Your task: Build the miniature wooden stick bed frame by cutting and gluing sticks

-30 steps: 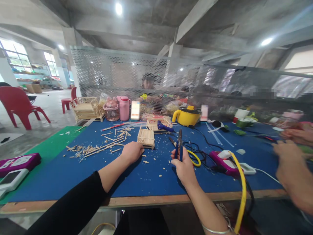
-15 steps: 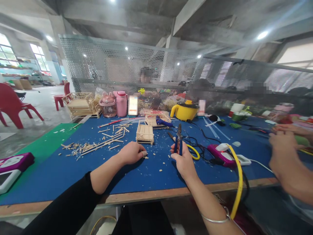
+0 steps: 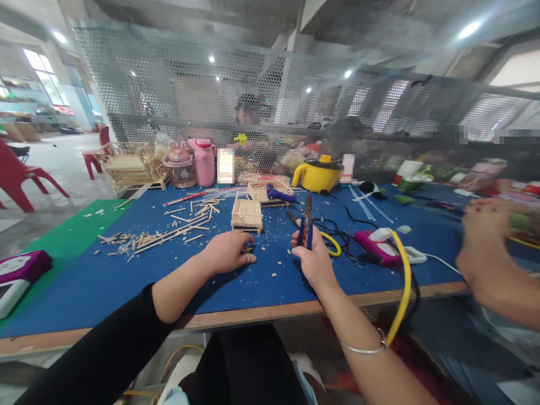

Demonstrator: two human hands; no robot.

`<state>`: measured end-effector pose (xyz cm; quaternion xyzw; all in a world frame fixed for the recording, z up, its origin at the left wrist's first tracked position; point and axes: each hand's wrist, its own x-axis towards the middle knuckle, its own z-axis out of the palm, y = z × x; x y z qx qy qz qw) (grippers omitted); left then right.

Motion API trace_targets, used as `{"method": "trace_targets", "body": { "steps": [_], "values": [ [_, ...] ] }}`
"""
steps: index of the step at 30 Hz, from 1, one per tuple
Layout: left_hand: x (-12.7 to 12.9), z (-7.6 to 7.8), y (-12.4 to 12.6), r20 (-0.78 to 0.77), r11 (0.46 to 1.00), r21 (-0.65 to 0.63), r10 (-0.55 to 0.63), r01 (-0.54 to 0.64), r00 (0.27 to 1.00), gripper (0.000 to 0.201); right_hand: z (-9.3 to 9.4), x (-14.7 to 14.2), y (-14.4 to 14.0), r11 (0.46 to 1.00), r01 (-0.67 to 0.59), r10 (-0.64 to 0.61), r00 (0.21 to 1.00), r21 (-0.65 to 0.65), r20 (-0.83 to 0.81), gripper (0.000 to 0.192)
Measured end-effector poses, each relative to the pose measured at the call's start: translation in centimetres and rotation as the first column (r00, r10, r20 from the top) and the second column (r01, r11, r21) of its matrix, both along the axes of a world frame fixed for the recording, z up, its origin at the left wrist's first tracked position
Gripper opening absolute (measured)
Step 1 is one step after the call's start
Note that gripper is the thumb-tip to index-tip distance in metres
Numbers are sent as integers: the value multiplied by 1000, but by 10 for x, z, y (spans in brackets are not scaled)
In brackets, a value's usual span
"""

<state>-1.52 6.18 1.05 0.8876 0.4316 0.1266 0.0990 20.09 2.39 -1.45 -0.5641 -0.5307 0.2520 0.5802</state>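
1. Head view, centre: the small slatted wooden frame [image 3: 247, 215] stands on the blue mat [image 3: 270, 292], just beyond your left hand [image 3: 228, 251]; whether the two touch cannot be told.
2. Head view, left: your left thumb and fingers are curled and parted at the tips, small wood chips [image 3: 248, 250] showing between them. Loose sticks [image 3: 202, 216] spread beyond your wrist.
3. Head view, right: your right hand [image 3: 314, 261] grips the pliers [image 3: 308, 216] by their blue handles, the nose pointing away from you.
4. Margins: between your hands lies blue mat with scattered chips, reaching back to the wooden table edge [image 3: 202, 322], which your forearms cross. On the right, room is bounded by the purple power strip [image 3: 377, 248] and the yellow cable [image 3: 405, 281] hanging over that edge; farther right is a co-worker's hand [image 3: 483, 230]. Behind the frame, the glue gun [image 3: 280, 194] limits the far side.
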Motion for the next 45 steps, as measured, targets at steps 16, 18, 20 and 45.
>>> {"method": "trace_targets", "body": {
  "steps": [16, 18, 20, 45],
  "values": [
    [51, 8, 19, -204, 993, 85, -68, 87, 977, 25, 9, -1, -9, 998, 68, -69, 996, -8, -49, 38],
    [58, 6, 23, -197, 992, 78, -87, 104, 976, 28, 6, 2, -8, 997, 77, -78, 996, -14, -54, 40],
    [60, 5, 24, -180, 992, 67, -94, 108, 979, 30, 3, 5, -8, 997, 69, -70, 996, -26, -46, 42],
    [9, 21, 22, -14, 999, -51, -5, 4, 1000, 29, 8, 1, -15, 998, 64, -65, 996, 7, 69, 47]
  ]
}}
